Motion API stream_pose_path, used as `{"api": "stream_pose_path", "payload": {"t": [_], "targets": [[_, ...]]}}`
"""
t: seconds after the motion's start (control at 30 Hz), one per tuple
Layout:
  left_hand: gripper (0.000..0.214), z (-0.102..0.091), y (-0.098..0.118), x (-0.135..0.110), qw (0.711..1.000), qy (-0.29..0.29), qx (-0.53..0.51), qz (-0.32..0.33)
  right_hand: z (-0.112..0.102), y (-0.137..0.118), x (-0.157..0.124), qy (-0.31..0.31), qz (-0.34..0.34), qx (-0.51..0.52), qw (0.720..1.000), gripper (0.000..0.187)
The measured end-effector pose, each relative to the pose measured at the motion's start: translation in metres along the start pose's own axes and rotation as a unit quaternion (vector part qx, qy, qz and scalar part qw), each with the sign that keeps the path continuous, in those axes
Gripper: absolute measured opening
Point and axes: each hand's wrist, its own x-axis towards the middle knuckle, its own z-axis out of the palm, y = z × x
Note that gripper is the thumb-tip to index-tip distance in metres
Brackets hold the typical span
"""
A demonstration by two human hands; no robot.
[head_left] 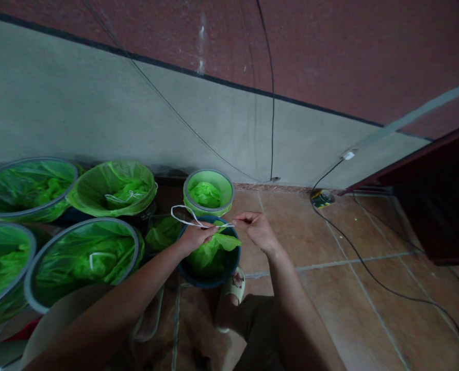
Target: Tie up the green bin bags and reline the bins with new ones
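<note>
My left hand (194, 239) is closed around the gathered neck of a green plastic bag (208, 257), together with a white drawstring (179, 206). A loop of that string sticks out to the left of the hand. At its other end, my right hand (257, 230) pinches the string between thumb and fingertips, a short way right of the bag's neck. The bag hangs inside a dark blue bin (235, 262) on the floor between my legs. How the string passes around the neck is partly hidden by my left fingers.
A small green-lined bin (227, 208) stands just beyond, by the wall. Several larger lined bins, among them a grey-rimmed one (136, 247), crowd the left side. A can (323, 199) sits near the wall, and a black cable (369, 275) crosses the tiles at right.
</note>
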Motion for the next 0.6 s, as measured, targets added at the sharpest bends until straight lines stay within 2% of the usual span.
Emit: {"api": "stream_pose_path", "payload": {"t": [0.07, 0.17, 0.23, 0.3, 0.37, 0.47, 0.5, 0.53, 0.6], "targets": [[0.033, -0.001, -0.001, 0.0, 0.995, 0.014, -0.096, -0.014, 0.004, -0.002, -0.004, -0.081, 0.028, 0.041, 0.995, 0.028], [0.036, -0.005, -0.001, 0.002, 0.981, 0.006, -0.189, -0.032, 0.008, -0.001, -0.01, -0.172, 0.077, 0.032, 0.982, 0.03], [0.034, -0.008, -0.002, 0.003, 0.984, 0.001, -0.179, -0.026, 0.011, 0.001, -0.012, -0.224, 0.094, 0.004, 0.97, 0.029], [0.028, -0.011, -0.002, 0.005, 0.994, -0.007, -0.11, -0.003, 0.013, 0.004, -0.011, -0.265, 0.099, -0.013, 0.959, 0.028], [0.021, -0.011, -0.001, 0.007, 0.999, -0.021, -0.023, 0.034, 0.016, 0.007, -0.007, -0.23, 0.084, -0.004, 0.969, 0.028], [0.011, -0.008, 0.003, 0.005, 0.991, -0.054, 0.071, 0.101, 0.024, 0.009, 0.002, -0.077, 0.021, 0.038, 0.996, 0.029], [0.01, -0.006, 0.006, 0.003, 0.986, -0.068, 0.088, 0.125, 0.028, 0.009, 0.004, -0.054, 0.005, 0.051, 0.997, 0.028], [0.009, -0.004, 0.009, 0.0, 0.981, -0.083, 0.099, 0.145, 0.032, 0.009, 0.006, -0.062, -0.003, 0.063, 0.996, 0.026], [0.01, 0.001, 0.015, -0.006, 0.974, -0.105, 0.102, 0.171, 0.04, 0.007, 0.008, -0.124, 0.016, 0.08, 0.989, 0.021]]}}
